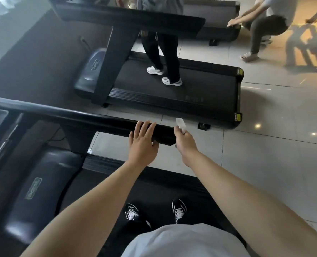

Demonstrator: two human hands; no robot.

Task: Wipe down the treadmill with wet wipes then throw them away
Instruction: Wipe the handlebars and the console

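Both hands reach forward to the far end of the black handrail (79, 117). The left hand (143, 141) lies flat on top of the rail with its fingers straight and spread, and the thumb sits against the rail's near edge; it rests there without gripping. Just beside it, the right hand (184, 140) pinches a crumpled white wet wipe (180, 124) between thumb and fingers. The wipe sticks up above the knuckles at the very tip of the rail, but whether it touches the rail cannot be told.

Below the arms runs the dark belt of the treadmill (163, 182), where the person stands in black shoes (131, 214) with white laces. To the left, the grey motor cover (24, 173) carries a small greenish logo plate (33, 188); its lettering is too blurred to read.

Across a strip of pale tiled floor (265, 145) stands a second treadmill (191, 86). Its cover bears the same kind of plate, also unreadable, and the yellow labels (238, 116) at its rear corner are too small to make out. Another person in dark trousers and white trainers (155, 70) stands on its belt. Farther back, a third person (265, 26) bends over another machine.
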